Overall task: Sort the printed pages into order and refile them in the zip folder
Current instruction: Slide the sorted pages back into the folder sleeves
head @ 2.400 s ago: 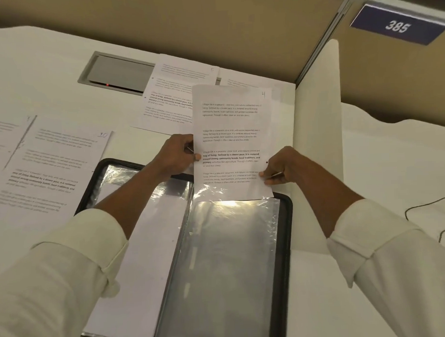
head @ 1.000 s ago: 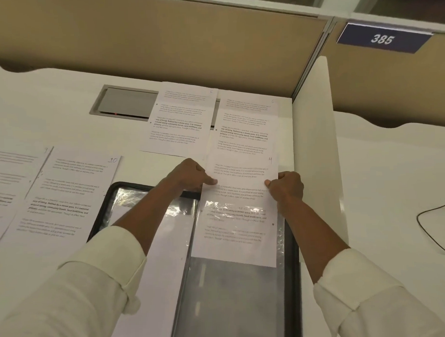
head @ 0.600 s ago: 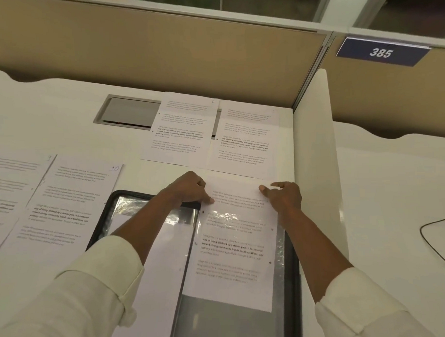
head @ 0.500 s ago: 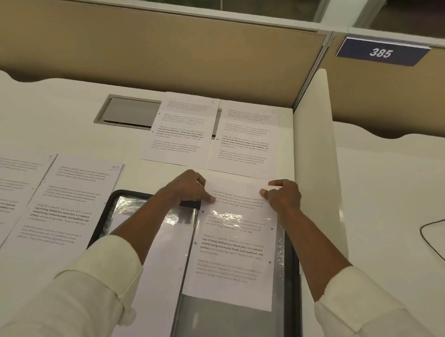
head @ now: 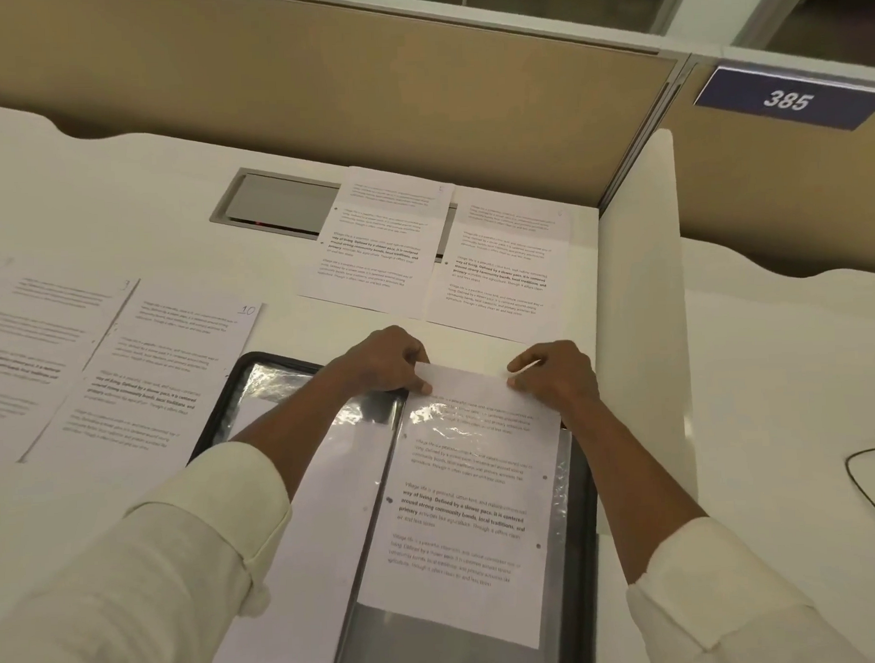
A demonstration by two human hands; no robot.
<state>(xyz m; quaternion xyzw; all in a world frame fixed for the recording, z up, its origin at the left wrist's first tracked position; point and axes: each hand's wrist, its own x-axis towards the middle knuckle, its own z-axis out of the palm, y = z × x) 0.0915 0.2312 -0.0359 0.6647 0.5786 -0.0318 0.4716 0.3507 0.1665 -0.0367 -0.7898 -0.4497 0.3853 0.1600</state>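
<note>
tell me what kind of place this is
Most likely an office cubicle: a white desk backed by a tan fabric partition, a blue sign reading 385 on the next panel, and a cable hatch set into the desk top.

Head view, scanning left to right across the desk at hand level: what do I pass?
In order: page marked 10 → left hand → right hand, both pinching the top edge of the page being filed → white divider panel → black cable.
</note>
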